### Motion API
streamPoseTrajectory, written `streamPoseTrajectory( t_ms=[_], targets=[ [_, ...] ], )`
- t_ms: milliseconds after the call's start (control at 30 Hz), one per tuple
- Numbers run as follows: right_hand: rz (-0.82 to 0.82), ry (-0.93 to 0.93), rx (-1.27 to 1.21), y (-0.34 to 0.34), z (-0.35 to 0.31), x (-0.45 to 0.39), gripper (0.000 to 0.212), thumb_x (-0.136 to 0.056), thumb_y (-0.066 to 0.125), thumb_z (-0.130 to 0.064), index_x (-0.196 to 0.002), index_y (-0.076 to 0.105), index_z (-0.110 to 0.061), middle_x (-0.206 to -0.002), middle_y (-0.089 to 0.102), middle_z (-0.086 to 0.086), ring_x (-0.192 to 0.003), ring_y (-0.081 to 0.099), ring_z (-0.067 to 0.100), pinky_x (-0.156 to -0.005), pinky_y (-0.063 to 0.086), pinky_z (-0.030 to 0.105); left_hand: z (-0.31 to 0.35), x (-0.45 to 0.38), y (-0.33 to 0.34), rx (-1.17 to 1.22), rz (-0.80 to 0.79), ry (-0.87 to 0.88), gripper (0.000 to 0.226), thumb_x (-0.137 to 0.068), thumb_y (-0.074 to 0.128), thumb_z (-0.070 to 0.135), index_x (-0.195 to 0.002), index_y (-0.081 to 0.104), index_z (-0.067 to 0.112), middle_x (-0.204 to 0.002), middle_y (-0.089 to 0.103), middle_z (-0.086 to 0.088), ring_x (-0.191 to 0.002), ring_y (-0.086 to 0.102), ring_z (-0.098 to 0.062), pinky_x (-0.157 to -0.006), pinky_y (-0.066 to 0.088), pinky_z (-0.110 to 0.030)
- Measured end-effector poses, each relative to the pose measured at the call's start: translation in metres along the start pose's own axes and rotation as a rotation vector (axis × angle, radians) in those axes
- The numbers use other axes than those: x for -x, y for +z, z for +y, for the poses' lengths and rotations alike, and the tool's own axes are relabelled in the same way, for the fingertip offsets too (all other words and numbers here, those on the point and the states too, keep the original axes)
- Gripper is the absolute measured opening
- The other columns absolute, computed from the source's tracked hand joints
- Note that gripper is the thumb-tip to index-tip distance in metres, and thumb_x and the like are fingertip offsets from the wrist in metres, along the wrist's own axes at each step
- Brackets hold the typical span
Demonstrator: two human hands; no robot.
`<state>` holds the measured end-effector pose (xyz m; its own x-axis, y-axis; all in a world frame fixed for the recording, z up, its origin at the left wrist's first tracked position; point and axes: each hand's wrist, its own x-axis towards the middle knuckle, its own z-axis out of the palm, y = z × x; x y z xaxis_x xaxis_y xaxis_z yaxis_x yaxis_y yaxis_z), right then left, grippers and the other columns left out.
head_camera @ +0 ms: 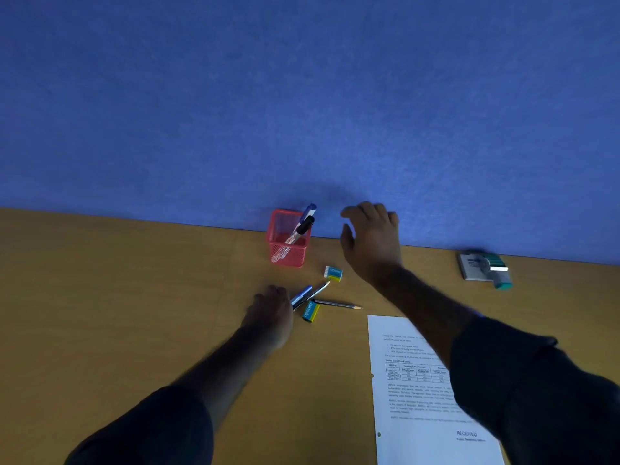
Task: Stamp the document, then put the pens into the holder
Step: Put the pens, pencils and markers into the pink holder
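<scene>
A red mesh holder (288,238) stands near the blue wall with two markers (303,226) leaning in it. My right hand (370,243) hovers open just right of the holder, holding nothing. My left hand (271,313) rests on the desk, fingers closed around the near end of a blue pen (301,295); a dark pen (317,292) lies alongside it. A pencil (339,304) lies to the right. The printed document (426,391) bears a "RECEIVED" stamp mark (467,434) near its bottom. The stamp (486,268) lies at the far right by the wall.
Two blue-yellow erasers lie among the pens, one (333,273) near the holder and one (311,312) by my left hand. The wooden desk (134,297) ends at a blue partition wall (302,95) behind.
</scene>
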<state>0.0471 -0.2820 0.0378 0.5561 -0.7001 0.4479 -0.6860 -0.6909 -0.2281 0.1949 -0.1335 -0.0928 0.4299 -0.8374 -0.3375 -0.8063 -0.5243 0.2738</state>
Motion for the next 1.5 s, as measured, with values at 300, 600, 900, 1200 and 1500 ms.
streamPoseTrajectory(
  t_ms=[300,600,900,1200,1500],
  targets=[
    [-0.552,0.111,-0.075,0.048,0.004,0.045,0.045,-0.086,0.058,-0.016,-0.131,0.051,-0.019,-0.124,0.057,0.005,-0.114,0.050,0.028,-0.089,0.049,0.043,0.002,-0.013,-0.005,-0.022,-0.097,-0.010,0.026,-0.089,0.052,0.023,-0.114,0.052,0.015,-0.112,0.059,-0.008,-0.099,0.061,-0.028,-0.077,0.049,-0.037],
    [-0.368,0.037,-0.113,0.035,0.008,0.050,0.032,-0.084,0.064,-0.016,-0.116,0.062,-0.014,-0.108,0.060,0.006,-0.103,0.053,0.023,-0.081,0.049,0.034,-0.008,-0.019,0.006,0.029,-0.063,-0.051,0.031,-0.079,0.054,0.027,-0.109,0.048,0.020,-0.101,0.059,-0.003,-0.089,0.062,-0.026,-0.074,0.055,-0.039],
    [-0.095,-0.160,-0.184,0.013,-0.040,-0.010,0.031,-0.076,0.068,-0.015,-0.106,0.066,-0.007,-0.098,0.065,0.011,-0.095,0.055,0.031,-0.077,0.046,0.038,0.000,-0.006,-0.021,0.058,-0.146,-0.022,0.028,-0.085,0.054,0.023,-0.112,0.052,0.013,-0.112,0.058,-0.009,-0.099,0.061,-0.029,-0.083,0.053,-0.040],
    [-0.460,-0.399,-0.017,0.013,-0.043,-0.039,0.036,-0.083,0.060,-0.004,-0.115,0.067,-0.018,-0.118,0.061,0.003,-0.114,0.048,0.027,-0.084,0.045,0.041,0.010,0.020,-0.049,0.127,-0.144,0.015,0.038,-0.091,0.052,0.015,-0.129,0.047,0.008,-0.128,0.049,-0.014,-0.114,0.056,-0.030,-0.088,0.044,-0.033],
    [-0.222,-0.294,-0.169,0.012,-0.019,0.007,0.024,-0.083,0.061,-0.008,-0.105,0.068,-0.014,-0.094,0.065,0.006,-0.087,0.056,0.022,-0.068,0.048,0.035,0.013,0.024,-0.052,0.157,-0.142,0.013,0.039,-0.093,0.052,0.014,-0.131,0.045,0.008,-0.129,0.048,-0.014,-0.112,0.055,-0.028,-0.086,0.044,-0.033]
  ],
)
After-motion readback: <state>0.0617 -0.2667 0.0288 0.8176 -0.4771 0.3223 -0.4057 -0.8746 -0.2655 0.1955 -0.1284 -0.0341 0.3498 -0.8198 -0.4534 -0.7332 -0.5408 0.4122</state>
